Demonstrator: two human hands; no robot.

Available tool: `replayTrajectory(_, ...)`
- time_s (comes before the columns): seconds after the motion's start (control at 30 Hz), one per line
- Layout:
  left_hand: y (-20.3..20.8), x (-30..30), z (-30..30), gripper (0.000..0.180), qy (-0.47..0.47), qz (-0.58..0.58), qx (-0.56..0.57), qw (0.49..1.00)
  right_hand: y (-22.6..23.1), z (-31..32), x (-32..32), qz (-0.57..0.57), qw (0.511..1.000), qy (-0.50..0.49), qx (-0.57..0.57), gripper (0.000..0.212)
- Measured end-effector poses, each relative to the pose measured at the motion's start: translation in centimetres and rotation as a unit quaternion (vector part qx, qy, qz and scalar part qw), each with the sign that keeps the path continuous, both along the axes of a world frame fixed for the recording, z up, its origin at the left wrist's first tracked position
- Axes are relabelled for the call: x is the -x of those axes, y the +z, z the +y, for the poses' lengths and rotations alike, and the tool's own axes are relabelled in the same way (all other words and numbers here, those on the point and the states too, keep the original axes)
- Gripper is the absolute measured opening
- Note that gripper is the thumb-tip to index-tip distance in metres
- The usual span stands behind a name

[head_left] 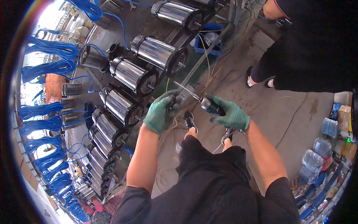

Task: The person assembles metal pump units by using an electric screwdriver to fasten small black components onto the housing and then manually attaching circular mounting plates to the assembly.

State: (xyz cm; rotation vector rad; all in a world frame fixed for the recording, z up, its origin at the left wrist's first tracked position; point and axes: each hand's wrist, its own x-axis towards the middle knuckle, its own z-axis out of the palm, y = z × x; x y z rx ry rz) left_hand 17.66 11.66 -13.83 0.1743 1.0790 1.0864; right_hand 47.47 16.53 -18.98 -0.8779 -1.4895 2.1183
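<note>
Steel cylinders (118,102) hem the left grip (160,112); floor (278,108) opens rightward.

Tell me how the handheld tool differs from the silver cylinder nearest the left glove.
The handheld tool is small with a dark body; the silver cylinder is much bulkier and shiny.
The tool is held in the right grip; the cylinder lies in a row on the workbench.
The tool's shaft is long, the cylinder's short.
Both have a thin shaft protruding from one end.
</note>
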Motion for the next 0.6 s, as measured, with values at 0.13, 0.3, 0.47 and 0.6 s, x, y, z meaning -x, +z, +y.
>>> replayTrajectory(0.13,-1.0,0.0,0.0,0.031,0.035,-0.01,-0.033,0.999,0.4,-0.1,-1.0,-0.035,0.997,0.052,-0.039,0.082)
replayTrajectory(0.3,-2.6,-1.4,1.2,0.026,0.141,-0.07,-0.077,0.984,1.2,-0.4,-1.0,-0.012,0.996,0.047,-0.076,0.08)
replayTrajectory(0.47,-3.0,-2.1,2.1,0.026,0.144,-0.072,-0.099,0.982,0.9,-0.5,-1.1,0.015,0.999,0.019,-0.023,0.076)
replayTrajectory(0.6,-3.3,-2.5,2.5,0.026,0.122,-0.068,-0.105,0.985,1.5,-0.2,-1.7,0.022,0.998,0.02,0.048,0.077)
